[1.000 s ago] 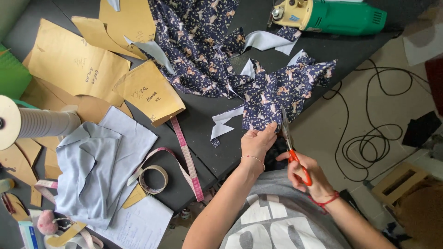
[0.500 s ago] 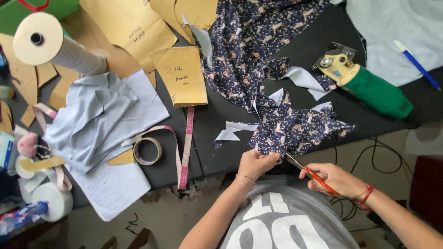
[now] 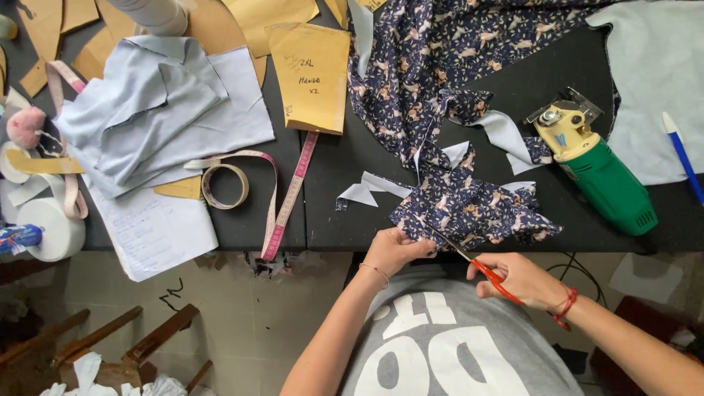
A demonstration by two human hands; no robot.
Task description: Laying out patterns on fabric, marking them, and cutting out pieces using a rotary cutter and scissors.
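At the bench's left edge a white tape roll (image 3: pixel 45 229) is seen, and pale blue fabric pieces (image 3: pixel 158 110) are spread toward the far left corner over a written sheet of paper (image 3: pixel 154 231). A ring of adhesive tape (image 3: pixel 224 185) and a pink measuring tape (image 3: pixel 290 194) are laid near the front edge, with a tan paper pattern (image 3: pixel 314 73) beyond them. At the middle of the front edge a navy printed fabric piece (image 3: pixel 469 209) is pinched at its near corner by the left hand (image 3: pixel 396 251), fingers pressed together on the cloth. Red-handled scissors (image 3: pixel 488 271) are gripped by the right hand (image 3: pixel 522 282), closed around the handles, the blades touching the fabric's edge. Toward the right edge a green and yellow electric cutter (image 3: pixel 598 172) is lying, and a blue pen (image 3: pixel 683 155) rests on pale cloth (image 3: pixel 653 66).
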